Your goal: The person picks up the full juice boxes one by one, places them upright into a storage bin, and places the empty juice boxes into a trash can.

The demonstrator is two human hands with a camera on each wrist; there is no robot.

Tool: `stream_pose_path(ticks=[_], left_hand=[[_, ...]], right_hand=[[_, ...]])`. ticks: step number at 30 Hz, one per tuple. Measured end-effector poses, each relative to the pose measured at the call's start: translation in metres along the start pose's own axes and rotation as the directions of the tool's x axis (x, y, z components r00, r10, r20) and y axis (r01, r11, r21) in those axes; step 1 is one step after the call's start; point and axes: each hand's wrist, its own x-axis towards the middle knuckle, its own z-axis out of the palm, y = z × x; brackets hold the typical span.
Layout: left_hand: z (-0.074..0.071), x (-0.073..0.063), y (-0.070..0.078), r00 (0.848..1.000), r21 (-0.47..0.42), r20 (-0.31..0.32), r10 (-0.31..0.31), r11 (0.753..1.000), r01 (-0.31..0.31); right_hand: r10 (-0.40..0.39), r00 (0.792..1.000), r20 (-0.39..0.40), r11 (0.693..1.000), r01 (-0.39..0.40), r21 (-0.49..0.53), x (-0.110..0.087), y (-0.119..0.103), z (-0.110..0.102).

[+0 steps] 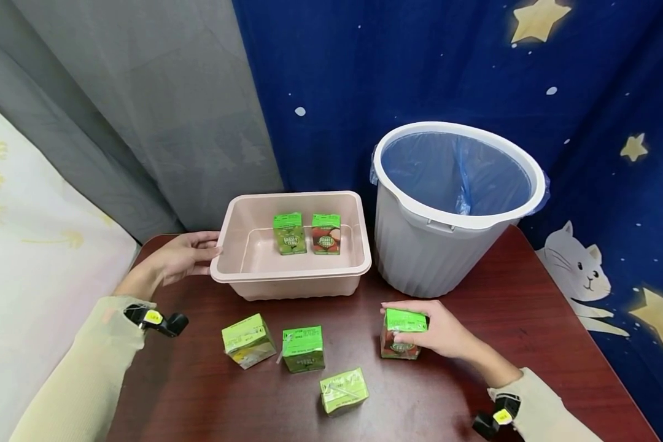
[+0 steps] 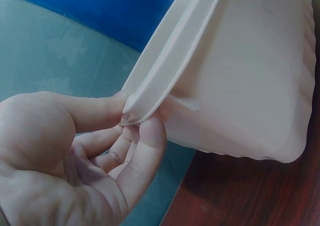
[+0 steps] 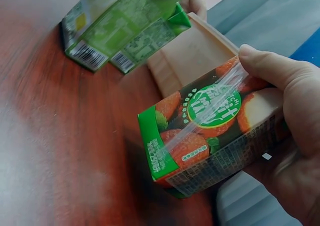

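My left hand (image 1: 185, 256) pinches the left rim of a pale pink plastic basin (image 1: 293, 276); the left wrist view shows thumb and fingertips on either side of that rim. Inside the basin lie a green juice box (image 1: 290, 234) and a red-fronted juice box (image 1: 326, 235). With my right hand (image 1: 439, 331) I grip a juice box (image 3: 200, 116) with a green top and strawberry pictures, a wrapped straw along its face. It stands at the table's right. Left of it are a yellow-green juice box (image 1: 248, 341), a dark green juice box (image 1: 303, 350) and a light green juice box (image 1: 344, 391).
A grey-white bin (image 1: 420, 258) with a blue liner bag stands just right of the basin. The dark red wooden table (image 1: 199, 393) ends at a grey curtain (image 1: 199, 123) and a blue star-patterned curtain (image 1: 331, 80) behind.
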Motion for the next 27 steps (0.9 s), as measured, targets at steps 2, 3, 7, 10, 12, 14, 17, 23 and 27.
stream_pose_path(ticks=[2, 3, 7, 10, 12, 14, 17, 23, 27], left_hand=[[0.000, 0.000, 0.000, 1.000, -0.002, 0.001, 0.000, 1.000, 0.000], [0.000, 0.000, 0.000, 1.000, -0.003, 0.001, 0.000, 1.000, 0.000], [0.000, 0.000, 0.000, 1.000, -0.008, 0.003, -0.003, 1.000, 0.003], [0.000, 0.000, 0.000, 1.000, -0.009, 0.006, -0.007, 1.000, 0.007], [0.000, 0.001, 0.000, 1.000, -0.010, 0.006, -0.007, 1.000, 0.007], [0.000, 0.001, 0.000, 1.000, -0.008, 0.005, -0.006, 1.000, 0.006], [-0.001, 0.001, -0.001, 1.000, -0.006, 0.002, -0.006, 1.000, 0.006], [-0.001, 0.000, -0.001, 1.000, -0.008, 0.001, 0.000, 1.000, 0.000], [-0.001, 0.000, -0.001, 1.000, -0.009, 0.003, 0.002, 1.000, -0.002]], right_hand=[[0.007, 1.000, 0.000, 1.000, -0.007, 0.006, 0.001, -0.005, -0.002], [0.013, 1.000, -0.001, 1.000, -0.013, 0.009, 0.002, -0.008, -0.002], [0.017, 1.000, 0.003, 1.000, -0.017, -0.007, 0.007, -0.021, -0.007], [0.015, 1.000, 0.014, 1.000, -0.015, -0.025, 0.013, -0.032, -0.012], [0.015, 1.000, 0.021, 0.999, -0.014, -0.042, 0.017, -0.041, -0.016], [0.022, 0.999, 0.026, 0.999, -0.021, -0.049, 0.021, -0.051, -0.020], [0.040, 0.999, 0.028, 0.996, -0.037, -0.077, 0.029, -0.065, -0.025], [0.083, 0.997, -0.009, 0.987, -0.083, -0.137, 0.046, -0.093, -0.032], [0.119, 0.992, -0.034, 0.978, -0.123, -0.165, 0.057, -0.108, -0.034]])
